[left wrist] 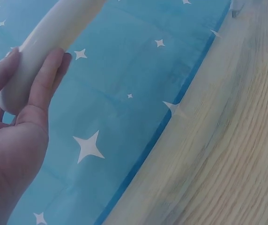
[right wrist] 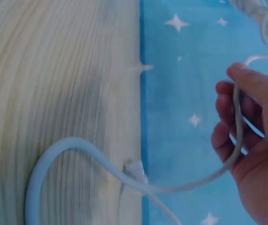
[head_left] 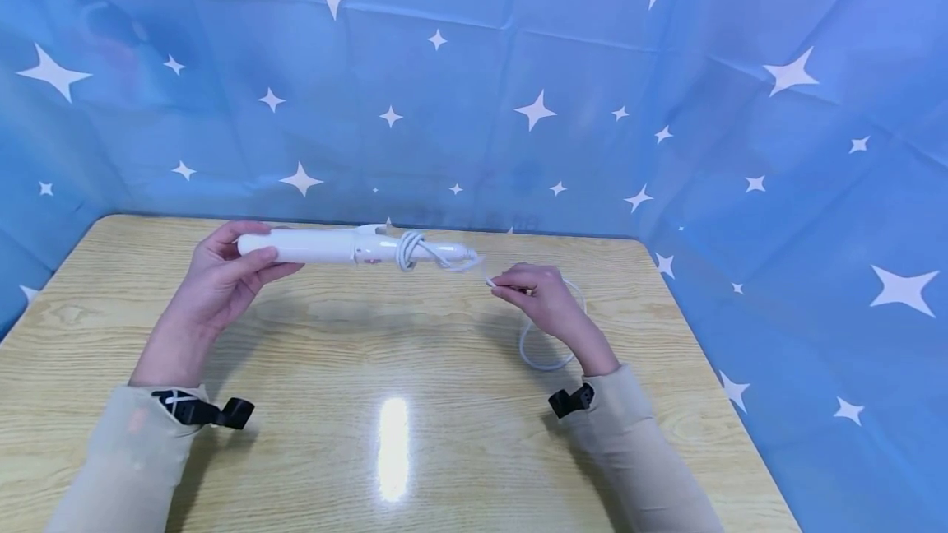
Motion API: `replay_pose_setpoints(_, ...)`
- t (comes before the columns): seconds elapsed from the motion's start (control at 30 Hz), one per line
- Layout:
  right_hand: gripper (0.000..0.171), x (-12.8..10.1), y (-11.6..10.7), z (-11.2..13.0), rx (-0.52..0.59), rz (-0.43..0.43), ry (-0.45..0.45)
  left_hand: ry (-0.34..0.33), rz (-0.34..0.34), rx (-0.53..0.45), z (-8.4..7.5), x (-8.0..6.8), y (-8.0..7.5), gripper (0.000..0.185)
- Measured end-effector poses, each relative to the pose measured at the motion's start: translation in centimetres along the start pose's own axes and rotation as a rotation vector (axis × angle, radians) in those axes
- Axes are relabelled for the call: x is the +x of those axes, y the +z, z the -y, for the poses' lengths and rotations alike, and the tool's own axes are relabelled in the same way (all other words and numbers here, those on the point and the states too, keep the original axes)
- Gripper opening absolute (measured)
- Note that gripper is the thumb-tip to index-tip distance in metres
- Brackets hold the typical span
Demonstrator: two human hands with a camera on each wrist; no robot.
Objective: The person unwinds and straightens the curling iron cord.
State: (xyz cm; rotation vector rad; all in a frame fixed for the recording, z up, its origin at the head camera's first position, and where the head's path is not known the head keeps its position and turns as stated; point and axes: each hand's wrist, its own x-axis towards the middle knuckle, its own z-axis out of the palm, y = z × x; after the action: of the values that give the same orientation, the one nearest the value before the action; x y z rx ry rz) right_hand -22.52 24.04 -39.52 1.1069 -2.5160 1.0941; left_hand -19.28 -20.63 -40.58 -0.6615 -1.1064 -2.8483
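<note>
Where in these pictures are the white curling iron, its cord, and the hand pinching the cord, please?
white curling iron (head_left: pixel 311 247), head view, middle of its barrel.
cord (right wrist: pixel 68 147), right wrist view, loop lying on the table.
right hand (head_left: pixel 544 294), head view, back of the hand.

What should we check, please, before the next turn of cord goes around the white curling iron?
1. Left hand grips the curling iron at its barrel end: ok.
2. Right hand pinches the cord: ok.
3. Existing wraps sit snug on the handle: ok.
4. Iron held above the table: ok.
5. Slack cord loops free on the table, unknotted: ok.
6. Plug position: cannot tell.
</note>
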Motion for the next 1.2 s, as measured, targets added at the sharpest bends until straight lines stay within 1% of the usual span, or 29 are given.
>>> replay_pose_setpoints(0.13,0.013,-1.0,-1.1,-1.3,-0.064,-0.03,0.066,0.036,0.041,-0.059,-0.5,-0.1,-0.4,0.036)
replay_pose_setpoints(0.27,0.014,-1.6,-2.2,-2.1,-0.12,-0.041,0.115,0.03,0.044,-0.025,-0.6,-0.1,-0.5,0.036)
replay_pose_setpoints(0.43,0.014,-1.8,-3.3,-2.6,-0.232,-0.051,0.145,0.012,0.011,0.036,-0.5,-0.1,-0.5,0.036)
replay_pose_setpoints(0.6,0.012,-1.8,-4.5,-2.9,-0.339,-0.124,0.164,-0.009,-0.019,0.099,-0.5,-0.1,-0.4,0.038)
replay_pose_setpoints(0.7,0.012,-1.8,-4.9,-3.1,-0.377,-0.177,0.164,-0.019,-0.025,0.104,-0.4,-0.2,-0.3,0.038)
replay_pose_setpoints(0.77,0.012,-1.8,-5.0,-3.2,-0.392,-0.198,0.164,-0.022,-0.02,0.096,-0.4,-0.2,-0.3,0.038)
replay_pose_setpoints(0.8,0.011,-1.9,-5.0,-3.2,-0.383,-0.197,0.176,-0.023,-0.017,0.092,-0.4,-0.2,-0.2,0.038)
replay_pose_setpoints(0.87,0.012,-2.0,-5.0,-3.1,-0.329,-0.162,0.221,-0.022,-0.011,0.088,-0.3,-0.2,-0.2,0.037)
replay_pose_setpoints(1.0,0.017,-2.4,-5.0,-2.7,-0.152,-0.016,0.362,-0.021,-0.008,0.077,-0.3,-0.2,-0.2,0.037)
replay_pose_setpoints(1.07,0.023,-2.5,-4.9,-2.5,-0.082,0.038,0.407,-0.022,-0.009,0.078,-0.4,-0.3,-0.2,0.037)
replay_pose_setpoints(1.13,0.028,-2.4,-4.9,-2.3,-0.04,0.056,0.421,-0.028,-0.006,0.077,-0.5,-0.4,-0.3,0.037)
replay_pose_setpoints(1.2,0.033,-2.2,-4.8,-2.1,-0.005,0.045,0.421,-0.04,-0.001,0.086,-0.5,-0.4,-0.3,0.037)
